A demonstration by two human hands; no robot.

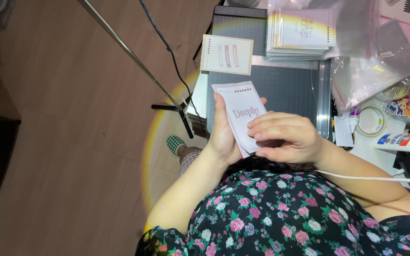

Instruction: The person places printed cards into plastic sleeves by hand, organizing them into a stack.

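The left hand (224,135) cradles a small stack of white printed cards (243,114) from beneath, thumb laid along the near edge, seemingly to keep the stack square. The right hand (285,137) rests over the lower part of the stack, fingers curled and pressed to the top card as if to slide it off. The cards are held just above the grey paper trimmer (281,85) on the table (371,147). A cream card (227,54) lies on the trimmer's far-left corner and a larger card pile (302,34) sits at its far end, with a glue bottle (404,141) and tape roll (372,121) to the right
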